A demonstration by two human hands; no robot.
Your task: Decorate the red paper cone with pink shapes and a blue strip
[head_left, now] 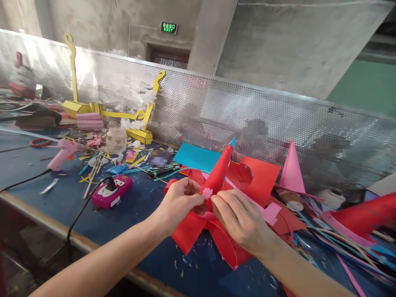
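A red cone (218, 171) with a blue tip stands tilted in front of me, above wide red paper loops (227, 241). Low on its front is a small pink piece with a jagged edge (207, 193). My left hand (182, 202) pinches this piece from the left, thumb and fingers together. From the right, my right hand (239, 216) is closed with its fingertips beside the same piece; what they grip is hidden. A pink strip (272, 212) shows past the right hand.
Red sheet (262, 177) and blue sheet (198, 156) lie behind the cone. At left are a pink glue gun (63, 152), a magenta power socket (113, 192), a glass jar (116, 140) and scraps. A pink cone (292, 171) stands right. Perforated metal screen (216, 99) runs behind.
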